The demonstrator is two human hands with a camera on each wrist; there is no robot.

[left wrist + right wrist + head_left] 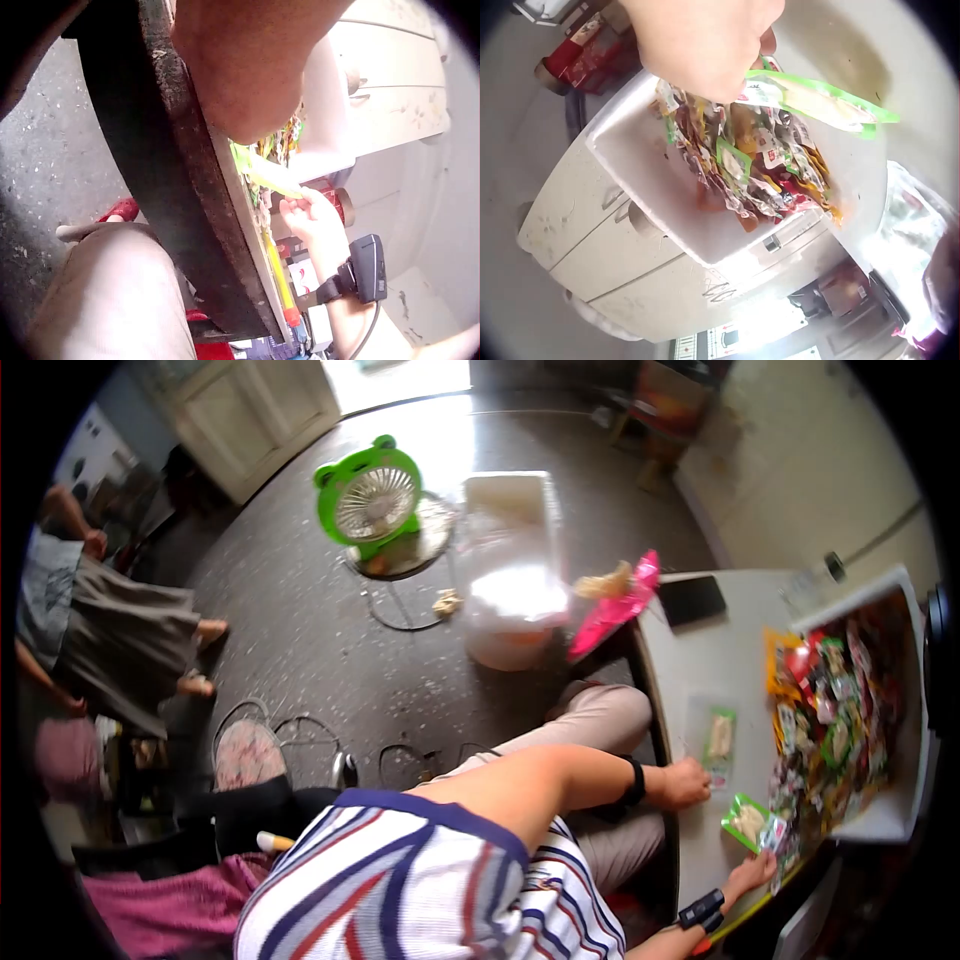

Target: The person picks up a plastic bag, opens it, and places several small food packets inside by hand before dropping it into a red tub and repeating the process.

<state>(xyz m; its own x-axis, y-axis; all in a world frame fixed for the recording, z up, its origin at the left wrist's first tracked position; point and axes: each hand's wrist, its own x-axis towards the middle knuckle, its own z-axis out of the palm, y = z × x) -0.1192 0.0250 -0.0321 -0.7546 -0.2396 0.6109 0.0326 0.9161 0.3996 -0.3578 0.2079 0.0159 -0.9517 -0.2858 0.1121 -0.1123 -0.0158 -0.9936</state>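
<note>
In the head view my right hand [750, 872] pinches one end of a flat snack packet [748, 822] with green edges and pale food inside. In the right wrist view this packet [825, 105] reaches out from under the fingers, over the heap of packets. My left hand [682, 784] rests at the near table edge, its fingers loosely curled and holding nothing visible. Close to its fingertips, a second green-edged packet [720, 735] lies on the white table [690, 670]. The left wrist view shows mostly the back of the left hand [247, 82], its fingertips hidden.
A white box [912, 800] with many colourful snack packets [830, 730] stands at the right of the table. Farther off are a phone [692, 602] and a pink bag [620, 615]. A tall translucent bin [515, 590] and a green fan [375, 500] stand on the floor. Another person [110, 620] is at left.
</note>
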